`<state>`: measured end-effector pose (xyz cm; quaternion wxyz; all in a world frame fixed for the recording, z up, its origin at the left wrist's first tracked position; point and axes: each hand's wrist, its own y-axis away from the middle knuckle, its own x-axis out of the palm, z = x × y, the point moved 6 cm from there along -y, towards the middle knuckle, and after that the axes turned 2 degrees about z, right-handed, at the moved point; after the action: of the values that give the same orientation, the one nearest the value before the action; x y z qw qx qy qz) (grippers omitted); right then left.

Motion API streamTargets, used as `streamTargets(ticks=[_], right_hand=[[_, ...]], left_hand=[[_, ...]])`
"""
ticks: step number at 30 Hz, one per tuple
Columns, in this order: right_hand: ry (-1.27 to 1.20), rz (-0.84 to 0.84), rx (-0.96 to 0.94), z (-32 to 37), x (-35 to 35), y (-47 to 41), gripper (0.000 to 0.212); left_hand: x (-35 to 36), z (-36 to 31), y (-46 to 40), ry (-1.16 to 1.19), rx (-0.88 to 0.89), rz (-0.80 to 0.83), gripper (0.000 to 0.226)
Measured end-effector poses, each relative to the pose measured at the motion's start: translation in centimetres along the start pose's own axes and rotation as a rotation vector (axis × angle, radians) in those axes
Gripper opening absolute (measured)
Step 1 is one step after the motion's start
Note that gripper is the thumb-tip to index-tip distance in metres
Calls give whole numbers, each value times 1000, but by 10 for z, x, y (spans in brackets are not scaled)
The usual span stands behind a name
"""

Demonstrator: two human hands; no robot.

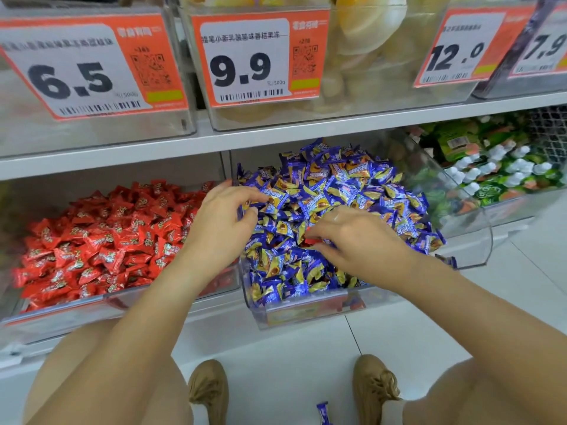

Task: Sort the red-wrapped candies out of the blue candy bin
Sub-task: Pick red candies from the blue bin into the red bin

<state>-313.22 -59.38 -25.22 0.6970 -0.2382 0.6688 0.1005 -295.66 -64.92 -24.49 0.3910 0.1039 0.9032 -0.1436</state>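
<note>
Your right hand (352, 240) lies spread on the heap in the blue candy bin (306, 305), a red-wrapped candy (310, 234) just beyond its fingertips toward the bin's left wall, long axis unclear; your left hand (225, 216), farther off, pinches a blue candy (270, 199)

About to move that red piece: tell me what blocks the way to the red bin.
Only the clear divider wall stands between the blue candy bin and red bin. The red candy lies by the right hand.
</note>
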Motion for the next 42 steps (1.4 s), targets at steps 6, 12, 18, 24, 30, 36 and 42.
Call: streamTargets(ticks=[6, 12, 18, 24, 30, 36, 42], right_hand=[[270, 209, 41, -4, 16, -19, 38], [329, 381, 62, -2, 24, -14, 30], [-106, 121, 202, -12, 1, -7, 17], [-1124, 41, 493, -12, -26, -6, 23], [-1255, 8, 455, 0, -26, -18, 16], [-381, 287, 106, 11, 2, -16, 17], [284, 461, -34, -28, 17, -13, 36]], left_hand=[[0, -1, 1, -7, 0, 20, 28], [-4, -6, 4, -76, 68, -34, 28], [-6, -10, 5, -90, 100, -60, 27], [-1, -39, 15, 33, 290, 2, 46], [-3, -39, 16, 221, 217, -25, 22], [-20, -19, 11, 44, 150, -70, 13], [-9, -15, 10, -100, 193, 57, 17]])
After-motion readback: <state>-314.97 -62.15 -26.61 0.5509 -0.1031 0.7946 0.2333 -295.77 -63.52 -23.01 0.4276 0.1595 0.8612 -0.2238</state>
